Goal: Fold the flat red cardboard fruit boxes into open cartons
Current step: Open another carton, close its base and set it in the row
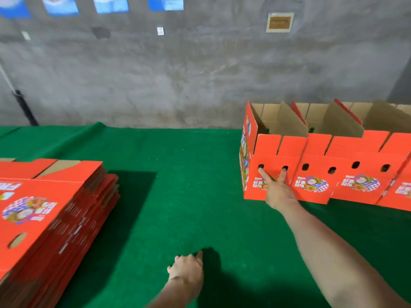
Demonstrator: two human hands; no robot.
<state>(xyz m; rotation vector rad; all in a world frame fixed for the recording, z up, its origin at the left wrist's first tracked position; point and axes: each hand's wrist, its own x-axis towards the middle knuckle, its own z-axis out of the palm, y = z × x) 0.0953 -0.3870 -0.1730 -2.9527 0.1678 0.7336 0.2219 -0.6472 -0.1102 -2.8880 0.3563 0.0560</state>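
Resting near the front edge of the worktop [178,196], the left hand [186,268] holds nothing, its grip released and its fingers loosely bent on the green felt. The stack of flat boxes [44,210] lies at the left edge, well apart from that hand. Farther in, the right hand [278,193] reaches out with straight, spread fingers [262,171] laid on the front panel of the end carton [273,150], one tip at a vent hole. Its grip is released too, only touching. This carton stands open-topped at the left end of a row of folded cartons [355,152] along the back right edge, near the grey wall [178,74]. The step looks like squaring it into line. A flat, even push low on the panel should slide it without tipping it or denting the card.
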